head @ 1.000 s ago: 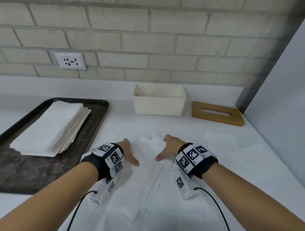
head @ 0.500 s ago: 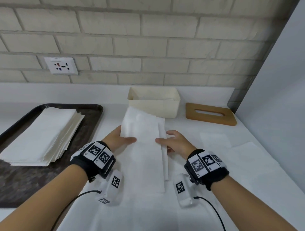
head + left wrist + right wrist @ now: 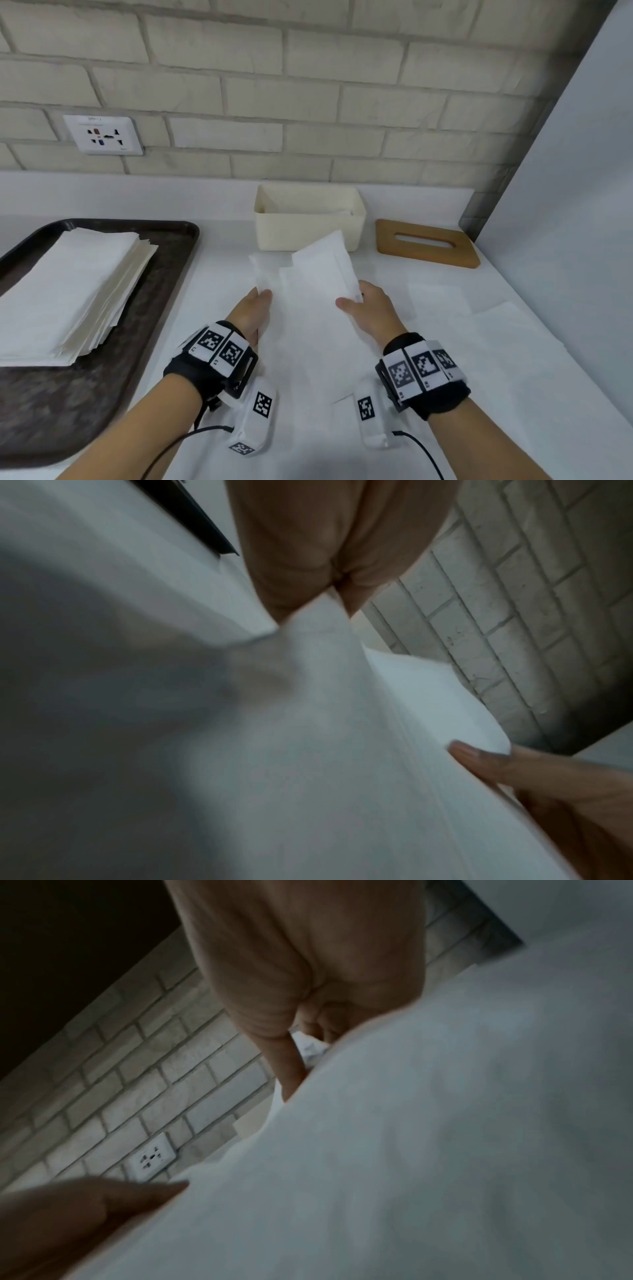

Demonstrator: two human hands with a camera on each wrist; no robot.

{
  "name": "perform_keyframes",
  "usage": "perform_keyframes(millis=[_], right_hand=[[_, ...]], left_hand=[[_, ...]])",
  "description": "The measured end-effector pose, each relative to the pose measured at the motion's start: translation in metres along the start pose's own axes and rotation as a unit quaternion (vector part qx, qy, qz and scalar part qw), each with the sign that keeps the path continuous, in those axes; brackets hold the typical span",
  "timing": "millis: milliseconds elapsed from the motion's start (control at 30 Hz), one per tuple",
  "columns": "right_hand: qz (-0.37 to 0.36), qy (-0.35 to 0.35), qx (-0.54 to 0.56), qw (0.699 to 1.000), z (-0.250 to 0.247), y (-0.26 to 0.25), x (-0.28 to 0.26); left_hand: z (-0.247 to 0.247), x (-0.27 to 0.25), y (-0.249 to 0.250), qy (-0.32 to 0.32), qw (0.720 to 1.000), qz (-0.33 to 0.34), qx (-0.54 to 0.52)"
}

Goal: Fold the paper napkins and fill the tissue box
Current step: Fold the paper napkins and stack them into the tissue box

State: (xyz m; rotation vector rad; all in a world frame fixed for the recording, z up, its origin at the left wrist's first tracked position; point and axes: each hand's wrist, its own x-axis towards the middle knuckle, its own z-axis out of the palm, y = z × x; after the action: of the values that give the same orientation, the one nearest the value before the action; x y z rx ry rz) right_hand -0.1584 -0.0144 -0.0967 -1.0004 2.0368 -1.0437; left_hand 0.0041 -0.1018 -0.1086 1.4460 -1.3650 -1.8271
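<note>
Left hand: pinching the left edge of the white folded paper napkin.
Right hand: gripping the napkin's right edge — thumb on top.
Napkin: raised, just before the open cream plastic tissue box.
Lid: slotted wooden lid — right of the box.
Tray: dark rectangular tray bearing a white napkin stack.

The napkin I hold is thin, soft, matt white paper; the stack looks the same; my tray is dark, mottled; the box smooth cream plastic; the lid matt wood; the wall rough brick.
</note>
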Motion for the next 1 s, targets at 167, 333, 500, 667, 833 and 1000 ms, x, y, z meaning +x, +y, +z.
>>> perform_keyframes(millis=[167, 333, 500, 667, 833, 1000], right_hand=[[0.058, -0.027, 0.179, 0.982, -0.019, 0.003, 0.004], [0.048, -0.107, 0.272, 0.955, -0.023, -0.009, 0.013], [0.058, -0.116, 0.164, 0.978, 0.004, -0.015, 0.028], [0.087, -0.105, 0.175, 0.975, 0.019, -0.009, 0.033], [0.063, -0.049, 0.140, 0.987, 0.010, -0.007, 0.035], [0.073, -0.023, 0.126, 0.989, -0.004, 0.002, 0.033]], left_hand=[[-0.015, 0.004, -0.004, -0.027, 0.999, -0.028, -0.024], [-0.025, 0.007, -0.007, -0.055, 0.996, -0.054, -0.049], [-0.022, 0.001, -0.007, -0.066, 0.994, -0.066, -0.052], [-0.016, -0.007, 0.003, -0.031, 0.997, -0.047, 0.053], [-0.015, -0.005, 0.006, 0.020, 0.989, 0.010, 0.144], [-0.012, 0.000, 0.003, 0.052, 0.982, -0.002, 0.180]])
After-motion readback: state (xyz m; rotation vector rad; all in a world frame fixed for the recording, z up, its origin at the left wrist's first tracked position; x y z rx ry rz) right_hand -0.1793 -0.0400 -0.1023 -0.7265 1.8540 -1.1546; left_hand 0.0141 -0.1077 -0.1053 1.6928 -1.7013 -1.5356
